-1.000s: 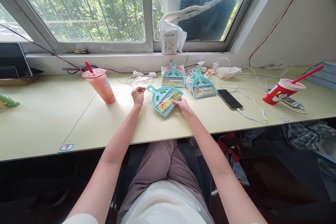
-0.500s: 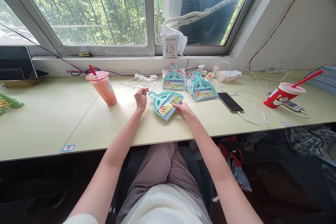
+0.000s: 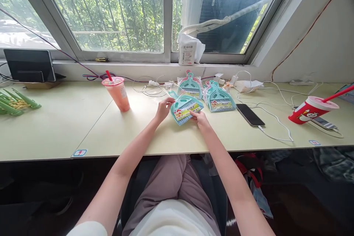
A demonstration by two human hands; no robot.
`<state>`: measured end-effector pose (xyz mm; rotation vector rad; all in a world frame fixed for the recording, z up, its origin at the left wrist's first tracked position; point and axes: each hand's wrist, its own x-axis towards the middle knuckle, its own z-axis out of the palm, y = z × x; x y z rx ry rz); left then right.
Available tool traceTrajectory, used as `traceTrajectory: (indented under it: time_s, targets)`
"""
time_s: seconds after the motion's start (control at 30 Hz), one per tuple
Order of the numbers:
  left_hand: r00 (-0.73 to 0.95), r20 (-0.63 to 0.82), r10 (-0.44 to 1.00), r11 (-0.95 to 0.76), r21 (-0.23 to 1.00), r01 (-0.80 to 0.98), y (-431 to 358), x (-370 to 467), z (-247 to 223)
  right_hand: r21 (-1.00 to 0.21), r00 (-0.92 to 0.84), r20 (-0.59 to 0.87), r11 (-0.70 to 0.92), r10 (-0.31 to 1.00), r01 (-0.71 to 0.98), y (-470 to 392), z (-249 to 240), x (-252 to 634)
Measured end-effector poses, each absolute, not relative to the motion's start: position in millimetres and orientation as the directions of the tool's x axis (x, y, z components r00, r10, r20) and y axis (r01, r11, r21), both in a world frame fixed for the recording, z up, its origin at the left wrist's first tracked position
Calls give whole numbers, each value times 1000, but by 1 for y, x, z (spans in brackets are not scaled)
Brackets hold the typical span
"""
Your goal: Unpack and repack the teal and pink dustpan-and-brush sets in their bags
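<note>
A teal dustpan and brush set point(image 3: 186, 107) with a yellow label is held just above the table, tilted, its handle toward the upper left. My right hand point(image 3: 199, 118) grips its lower right edge, thumb on top. At its left side, near the handle, my left hand point(image 3: 165, 108) has its fingers pinched together; what they hold is too small to tell. Behind it lies a wrapped teal and pink set point(image 3: 189, 87). More wrapped teal sets point(image 3: 219, 99) lie overlapped to the right.
A pink drink cup point(image 3: 118, 95) stands to the left. On the right are a phone point(image 3: 250, 114) on a white cable and a tilted red cup point(image 3: 311, 110). Loose cables run along the back; a tablet point(image 3: 30, 64) and green items point(image 3: 16, 102) are far left.
My view has shifted left. My left hand has come closer to the set's left side, and the set is turned slightly in my right hand.
</note>
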<state>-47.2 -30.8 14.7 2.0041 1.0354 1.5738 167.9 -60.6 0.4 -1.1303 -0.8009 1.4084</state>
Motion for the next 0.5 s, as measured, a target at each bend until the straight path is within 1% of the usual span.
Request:
traceTrajectory:
  time_s: [0.07, 0.13, 0.2, 0.23, 0.27, 0.3, 0.33, 0.37, 0.4, 0.43, 0.47, 0.5]
  targets:
    - [104, 644, 758, -642, 709, 291, -35, -46, 18, -938, -31, -184, -185, 982, -292, -61, 0, 165]
    - [154, 617, 772, -633, 724, 272, -42, -42, 21, -944, -82, -165, -182, 983, -274, -62, 0, 161]
    - [204, 599, 774, -632, 720, 285, -49, -36, 23, -943, -61, -145, -156, 988, -293, -62, -1, 160]
    - [199, 605, 771, -636, 708, 309, -52, -33, 23, -939, -31, -136, -139, 990, -314, -62, -1, 160]
    - [155, 625, 765, -635, 694, 339, -53, -31, 23, -933, 2, -126, -118, 992, -340, -62, -2, 161]
    - [67, 651, 756, -625, 688, 369, -54, -29, 22, -926, 35, -117, -97, 992, -366, -62, -2, 162]
    - [-55, 666, 744, -599, 700, 388, -52, -29, 22, -917, 64, -112, -78, 992, -391, -63, -2, 163]
    - [-189, 651, 735, -556, 739, 380, -49, -30, 21, -909, 88, -107, -62, 990, -412, -63, -1, 164]
    - [-306, 592, 745, -500, 800, 332, -45, -33, 21, -903, 103, -103, -49, 989, -428, -63, -1, 165]
    - [-374, 497, 783, -434, 867, 243, -39, -38, 21, -898, 105, -98, -42, 990, -437, -64, 0, 165]
    - [-374, 380, 846, -358, 925, 129, -34, -43, 21, -897, 95, -93, -42, 991, -440, -64, 1, 165]
    - [-305, 266, 915, -277, 961, 7, -30, -49, 21, -900, 74, -87, -47, 993, -434, -65, 3, 164]
